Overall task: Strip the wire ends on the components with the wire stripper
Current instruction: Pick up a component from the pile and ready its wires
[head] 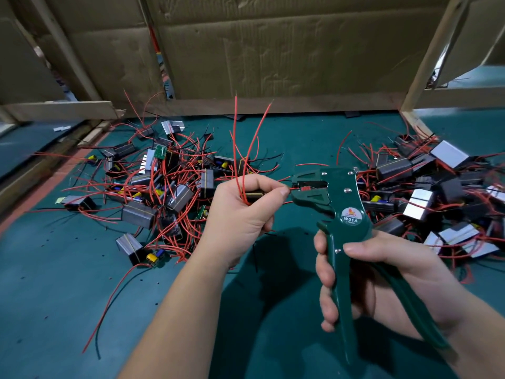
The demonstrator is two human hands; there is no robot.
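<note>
– At nine o'clock on the green worktop (54,296), what lies there?

– A left heap of components (153,187): small grey and black blocks, some with yellow or blue parts, tangled in red and black leads. One long red lead trails from it toward seven o'clock.

– And moving toward the middle?

– The left hand (240,212) comes in from six o'clock. Its fingers are curled round a dark component (254,194), mostly hidden in the fist. Several loose red leads (236,132) rise out of the hand toward twelve o'clock. Thumb and forefinger pinch one red wire (293,189) and hold it level, pointing toward three o'clock.

– Where does that wire end?

– Inside the head of the wire stripper (344,203), a dark green tool just right of centre with a round label marked W01A. I cannot tell how tightly the head bites on the wire.

– Who holds the tool?

– The right hand (382,269), at five o'clock. Its fingers wrap the front handle and its thumb lies across the body; the two handles stand splayed apart.

– Further right?

– At three o'clock, a right heap of components (437,192), several wrapped in silver, with red leads sticking out. Across twelve o'clock stands a cardboard wall (273,50) in a wooden frame.
</note>
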